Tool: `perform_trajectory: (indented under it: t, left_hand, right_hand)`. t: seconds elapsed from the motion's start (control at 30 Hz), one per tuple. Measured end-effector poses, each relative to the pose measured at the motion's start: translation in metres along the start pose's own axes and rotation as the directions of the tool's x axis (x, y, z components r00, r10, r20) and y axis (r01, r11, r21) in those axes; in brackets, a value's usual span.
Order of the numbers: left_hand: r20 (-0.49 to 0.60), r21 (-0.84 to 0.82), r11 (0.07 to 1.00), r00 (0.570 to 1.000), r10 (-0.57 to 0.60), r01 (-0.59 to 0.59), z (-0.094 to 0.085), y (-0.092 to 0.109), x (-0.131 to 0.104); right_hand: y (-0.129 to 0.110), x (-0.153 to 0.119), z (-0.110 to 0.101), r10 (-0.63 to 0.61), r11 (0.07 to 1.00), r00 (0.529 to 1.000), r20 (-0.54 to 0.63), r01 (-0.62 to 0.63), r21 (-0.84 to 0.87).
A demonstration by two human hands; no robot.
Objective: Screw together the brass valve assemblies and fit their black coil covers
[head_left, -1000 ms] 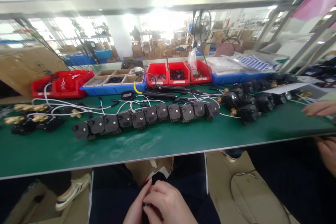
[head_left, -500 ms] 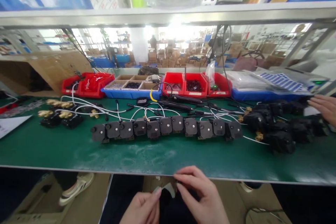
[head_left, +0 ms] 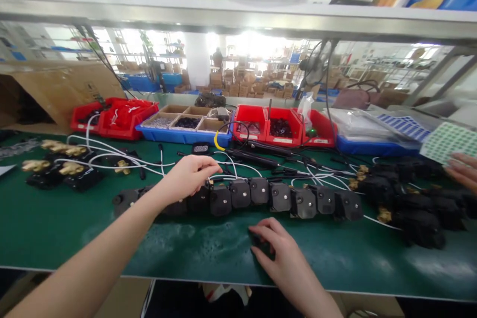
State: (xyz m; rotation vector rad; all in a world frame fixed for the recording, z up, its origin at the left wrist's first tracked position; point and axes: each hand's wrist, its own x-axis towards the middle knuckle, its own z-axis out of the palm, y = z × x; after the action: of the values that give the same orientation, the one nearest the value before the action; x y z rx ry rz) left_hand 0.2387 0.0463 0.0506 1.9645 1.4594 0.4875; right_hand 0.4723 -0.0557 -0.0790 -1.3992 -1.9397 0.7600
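Reaching over the black boxes (head_left: 240,194): The left hand (head_left: 186,175) should, I think, go softly and come from above, so no box gets bumped. The boxes sit side by side in a line across the middle of the frame; the left arm hides some at the left end.
White wires (head_left: 162,161): They lie behind the boxes, so it seems wise to lift the fingers high and not snag one.
Left arm: It slants up from the lower left corner, long and stretched out.
Left fingers: They are bunched and point to the right of the frame. I can't tell if they pinch anything or touch a box.
Right hand (head_left: 281,251): It is over the green table (head_left: 208,253), just right of the middle and in front of the boxes. Its arm comes up from the bottom edge and leans left.
Right fingers: Thumb and fingers are spread. I can't tell if the dark patch between them is a part or just shade.
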Motion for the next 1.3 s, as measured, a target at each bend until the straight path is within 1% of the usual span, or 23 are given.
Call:
perform_trajectory:
  t: [0.07,0.1,0.17,0.27,0.3,0.37,0.43,0.47,0.5,0.57,0.63,0.73,0.87,1.1,1.17,1.3]
  left_hand:
    - [0.167,0.153,0.987,0.986,0.02,-0.046,-0.005,0.0,0.026]
    - [0.262,0.209,0.975,0.965,0.02,-0.077,-0.005,0.0,0.037]
    - [0.423,0.257,0.957,0.906,0.014,-0.135,-0.005,-0.002,0.055]
    - [0.576,0.235,0.953,0.817,0.024,-0.193,-0.004,-0.004,0.071]
    - [0.616,0.222,0.951,0.787,0.034,-0.215,-0.004,-0.004,0.074]
    - [0.673,0.197,0.948,0.737,0.056,-0.252,-0.004,-0.002,0.079]
    - [0.705,0.178,0.944,0.705,0.074,-0.278,-0.004,0.002,0.083]
    - [0.717,0.172,0.943,0.693,0.078,-0.285,-0.003,0.003,0.084]
    - [0.726,0.166,0.943,0.683,0.08,-0.288,-0.003,0.004,0.085]
    - [0.736,0.155,0.945,0.672,0.085,-0.289,-0.002,0.005,0.087]
    - [0.734,0.142,0.946,0.672,0.096,-0.29,-0.001,0.004,0.088]
    - [0.717,0.117,0.949,0.686,0.123,-0.292,0.001,0.0,0.087]
    - [0.687,0.037,0.965,0.708,0.165,-0.26,0.006,-0.006,0.086]
    - [0.672,-0.023,0.972,0.716,0.188,-0.234,0.01,-0.01,0.086]
    - [0.671,-0.032,0.973,0.716,0.19,-0.228,0.01,-0.011,0.087]
    - [0.666,-0.045,0.975,0.721,0.191,-0.217,0.011,-0.012,0.087]
  right_hand:
    - [-0.003,0.002,-0.004,0.02,0.999,0.998,0.055,-0.019,-0.028]
    - [-0.005,0.003,-0.005,0.03,0.999,0.997,0.072,-0.027,-0.042]
    - [-0.007,0.006,-0.008,0.043,0.997,0.996,0.082,-0.038,-0.063]
    - [-0.012,0.016,-0.012,0.036,0.998,0.998,0.058,-0.033,-0.048]
    - [-0.014,0.02,-0.012,0.006,1.0,1.0,0.017,-0.006,-0.023]
    - [-0.019,0.03,-0.013,-0.089,0.995,0.989,-0.121,0.093,0.027]
    - [-0.025,0.042,-0.012,-0.183,0.978,0.95,-0.252,0.201,0.048]
    - [-0.027,0.047,-0.011,-0.215,0.97,0.934,-0.286,0.238,0.048]
    - [-0.029,0.052,-0.01,-0.235,0.965,0.926,-0.296,0.259,0.044]
    - [-0.031,0.061,-0.007,-0.262,0.958,0.917,-0.3,0.286,0.039]
    - [-0.031,0.067,-0.004,-0.28,0.953,0.909,-0.308,0.303,0.03]
    - [-0.03,0.071,-0.001,-0.304,0.948,0.899,-0.314,0.319,-0.004]
    - [-0.03,0.071,-0.002,-0.346,0.937,0.883,-0.318,0.34,-0.077]
    - [-0.034,0.073,-0.007,-0.4,0.914,0.87,-0.289,0.353,-0.201]
    - [-0.035,0.074,-0.007,-0.402,0.912,0.868,-0.292,0.35,-0.215]
    - [-0.036,0.075,-0.004,-0.366,0.929,0.867,-0.338,0.315,-0.197]
